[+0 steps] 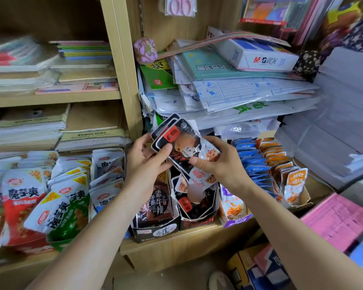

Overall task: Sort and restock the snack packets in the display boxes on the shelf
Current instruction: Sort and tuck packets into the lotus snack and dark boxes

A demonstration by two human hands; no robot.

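Note:
Both hands hold a fanned stack of black-and-red snack packets [181, 141] above the middle of the lower shelf. My left hand [147, 160] grips the stack's left side with the thumb on top. My right hand [217, 162] pinches the lower right packets. Directly below stands a black display box [197, 221] with more of the same packets upright in it. To its left is a dark box of brown steak-snack packets [155, 204].
Red, green and white konjac packets [40, 204] fill the shelf's left part. Blue and orange packets stand in boxes [268, 164] on the right, next to a purple-white packet box [235, 208]. Paper stacks [239, 95] lie above. The shelf edge [176, 239] runs below.

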